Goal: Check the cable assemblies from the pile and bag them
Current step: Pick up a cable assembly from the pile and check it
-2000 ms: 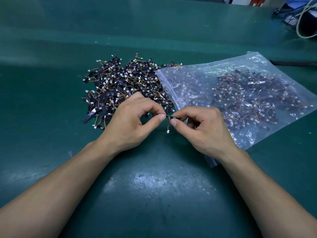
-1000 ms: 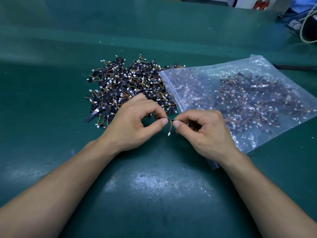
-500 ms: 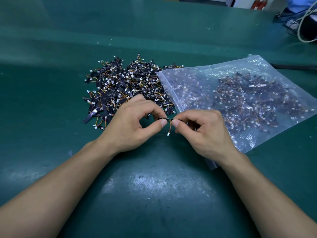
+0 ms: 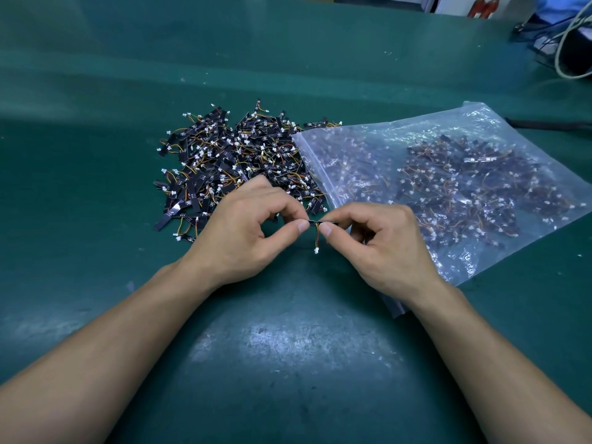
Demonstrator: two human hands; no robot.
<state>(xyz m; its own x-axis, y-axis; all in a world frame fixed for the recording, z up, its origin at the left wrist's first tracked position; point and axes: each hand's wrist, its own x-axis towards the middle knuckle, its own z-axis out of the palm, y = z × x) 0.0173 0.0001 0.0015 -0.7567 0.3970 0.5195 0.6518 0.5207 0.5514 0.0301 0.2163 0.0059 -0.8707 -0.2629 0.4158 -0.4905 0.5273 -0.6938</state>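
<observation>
A clear plastic bag (image 4: pixel 480 118) lies flat on the green table (image 4: pixel 288 354) to the right, its zip edge turned toward the middle and slanting down toward the person. Inside is a thick spread of small cable pieces, dark strips with orange and yellow wires and white plugs, blurred by the shiny plastic. Whether the zip edge is open or pressed closed is hard to tell from here. Just left of the bag, touching its edge, sits the loose pile (image 4: pixel 230 161) of the same pieces, heaped on the bare table. In front of both, between pile and bag, the two hands meet over the table. The left hand (image 4: pixel 243 241) pinches one end of a single cable piece (image 4: pixel 317 233) between thumb and forefinger, and the right hand (image 4: pixel 384 251) pinches the other end the same way, the other fingers curled in. The piece's black strip runs level between the fingertips, and its short wires hang down to a white plug just above the table. The right wrist lies over the near corner of the bag and hides it. The left hand covers the near right part of the pile. A black cord (image 4: pixel 544 125) lies behind the bag, and a white cord (image 4: pixel 565 52) loops at the far right corner.
</observation>
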